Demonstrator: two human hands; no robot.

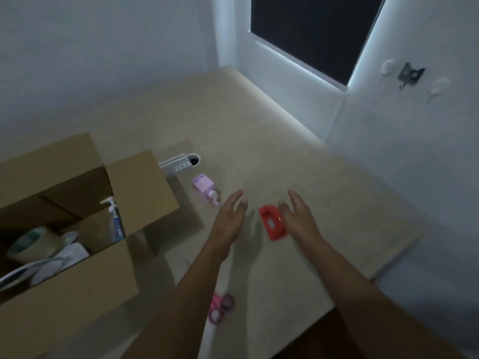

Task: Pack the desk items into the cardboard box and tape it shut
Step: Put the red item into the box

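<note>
left hand (229, 218): open, fingers straight, frame centre, holding nothing
right hand (298, 216): open, just right of red tape dispenser (273, 224)
cardboard box (77, 281): flaps up, lower left on bench (285, 141)
tape roll (33, 244): inside box

No legible text; bottle (115, 221) label blurred.

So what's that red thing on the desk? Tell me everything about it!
The red thing looks like smooth, shiny plastic, a chunky block with a rounded far end and a small pale slot on top. It might be a tape cutter or hole punch; the picture is too dim to tell. It lies flat on the beige desk, between the left hand and the right hand. Both hands are open. The right hand is very close beside it and may hide its edge; the left hand is apart.
</note>
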